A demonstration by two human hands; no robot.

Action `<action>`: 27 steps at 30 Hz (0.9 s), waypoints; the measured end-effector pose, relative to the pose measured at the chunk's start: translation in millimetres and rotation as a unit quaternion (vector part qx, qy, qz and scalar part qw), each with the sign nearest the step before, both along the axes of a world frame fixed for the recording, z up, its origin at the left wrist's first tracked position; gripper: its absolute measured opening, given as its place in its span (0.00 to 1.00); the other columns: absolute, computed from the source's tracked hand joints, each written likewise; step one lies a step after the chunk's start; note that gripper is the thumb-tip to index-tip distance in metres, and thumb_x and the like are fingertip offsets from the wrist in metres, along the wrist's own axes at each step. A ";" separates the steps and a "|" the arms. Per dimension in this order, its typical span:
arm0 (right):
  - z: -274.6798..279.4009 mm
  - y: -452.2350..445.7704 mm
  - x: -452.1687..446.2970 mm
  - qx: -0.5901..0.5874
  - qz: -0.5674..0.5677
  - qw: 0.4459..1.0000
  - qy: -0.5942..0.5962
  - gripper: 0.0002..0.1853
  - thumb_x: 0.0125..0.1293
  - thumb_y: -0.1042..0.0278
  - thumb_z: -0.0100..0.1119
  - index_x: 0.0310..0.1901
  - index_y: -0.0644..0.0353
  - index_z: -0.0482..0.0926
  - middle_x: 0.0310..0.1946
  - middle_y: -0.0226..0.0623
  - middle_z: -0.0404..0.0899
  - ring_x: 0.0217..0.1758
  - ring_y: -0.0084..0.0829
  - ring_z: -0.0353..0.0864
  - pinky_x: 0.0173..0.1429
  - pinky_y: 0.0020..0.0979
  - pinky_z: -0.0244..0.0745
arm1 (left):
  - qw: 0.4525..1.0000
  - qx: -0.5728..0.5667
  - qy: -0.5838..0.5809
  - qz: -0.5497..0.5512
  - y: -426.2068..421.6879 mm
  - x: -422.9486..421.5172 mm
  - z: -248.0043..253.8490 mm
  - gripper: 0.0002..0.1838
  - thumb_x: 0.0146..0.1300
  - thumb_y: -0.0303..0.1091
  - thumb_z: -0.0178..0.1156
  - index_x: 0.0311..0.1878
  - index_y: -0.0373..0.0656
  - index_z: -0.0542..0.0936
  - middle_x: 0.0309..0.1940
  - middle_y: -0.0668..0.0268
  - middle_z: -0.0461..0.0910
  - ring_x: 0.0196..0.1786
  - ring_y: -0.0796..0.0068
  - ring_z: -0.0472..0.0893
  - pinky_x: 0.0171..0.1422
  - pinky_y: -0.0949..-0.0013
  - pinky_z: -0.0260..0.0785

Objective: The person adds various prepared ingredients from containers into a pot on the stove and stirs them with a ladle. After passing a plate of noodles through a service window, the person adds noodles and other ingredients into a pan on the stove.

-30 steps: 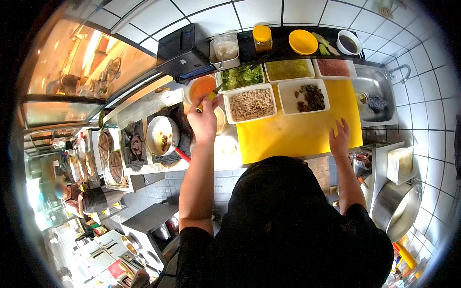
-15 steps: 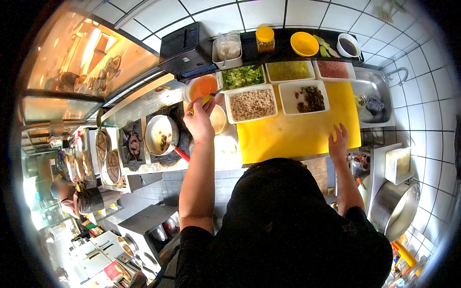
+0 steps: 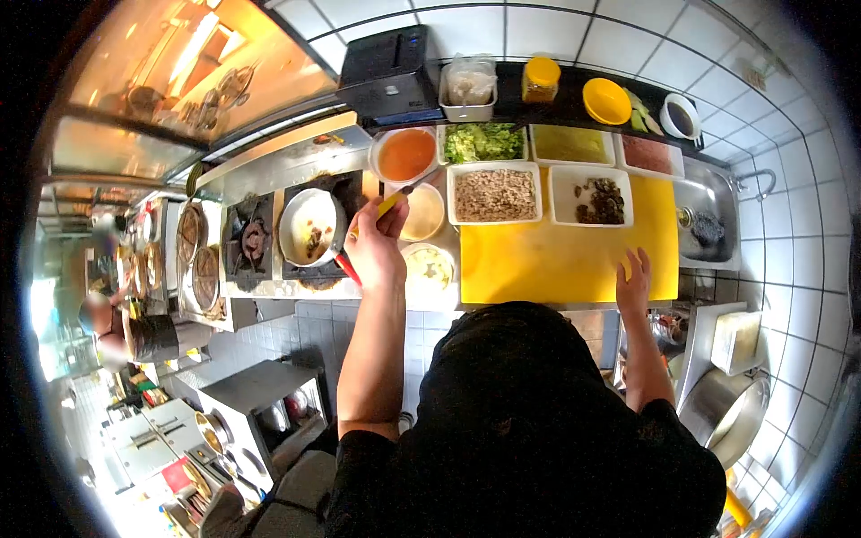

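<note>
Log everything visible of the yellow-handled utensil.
The yellow-handled utensil has a slim, bright handle and a darker, metallic-looking far end, too small to identify. The left hand grips its handle. It slants away from the person and rightward, its far end between the bowl of orange liquid and the pale bowl; whether it touches either is unclear.

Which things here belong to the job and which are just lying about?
Likely in the job:
- yellow-handled utensil, in the left hand
- pan
- orange sauce
- chopped greens

Seemingly just lying about:
- yellow bowl
- yellow-lidded jar
- scrubber
</note>
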State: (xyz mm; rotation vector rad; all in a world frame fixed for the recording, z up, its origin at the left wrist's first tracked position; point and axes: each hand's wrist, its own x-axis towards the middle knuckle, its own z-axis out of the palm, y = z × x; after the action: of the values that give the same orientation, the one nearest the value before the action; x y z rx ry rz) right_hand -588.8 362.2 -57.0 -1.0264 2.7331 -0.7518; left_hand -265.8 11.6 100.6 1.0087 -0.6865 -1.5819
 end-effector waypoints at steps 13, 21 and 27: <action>-4.6 -34.5 28.1 0.005 0.053 0.997 0.059 0.23 0.69 0.69 0.62 0.65 0.57 0.75 0.72 0.51 0.65 0.74 0.53 0.64 0.76 0.49 0.63 | 0.862 -0.221 -0.447 0.087 31.9 190.1 -18.1 0.14 0.75 0.26 0.53 0.58 0.31 0.78 0.50 0.53 0.85 0.50 0.61 0.86 0.57 0.60 0.82; -8.2 -56.4 53.6 -0.025 0.100 0.990 0.101 0.22 0.69 0.69 0.62 0.64 0.59 0.76 0.71 0.52 0.66 0.74 0.53 0.64 0.76 0.48 0.61 | 0.549 -0.463 -0.671 -0.184 -23.9 225.3 -81.9 0.15 0.62 0.26 0.64 0.53 0.37 0.79 0.48 0.49 0.79 0.47 0.48 0.82 0.48 0.53 0.79; 9.4 -61.5 84.0 -0.008 0.054 0.995 0.082 0.21 0.70 0.68 0.61 0.63 0.61 0.77 0.70 0.52 0.67 0.74 0.52 0.64 0.75 0.48 0.63 | 0.552 -0.437 -0.685 -0.188 -16.6 247.1 -55.5 0.05 0.59 0.26 0.61 0.38 0.40 0.75 0.39 0.50 0.77 0.39 0.49 0.82 0.44 0.54 0.79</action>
State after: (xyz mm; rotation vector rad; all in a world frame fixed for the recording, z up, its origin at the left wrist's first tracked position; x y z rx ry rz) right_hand -504.8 300.7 -47.6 -1.2818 2.7822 -0.7040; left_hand -18.6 -4.9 45.1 1.1392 -2.5737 -0.1488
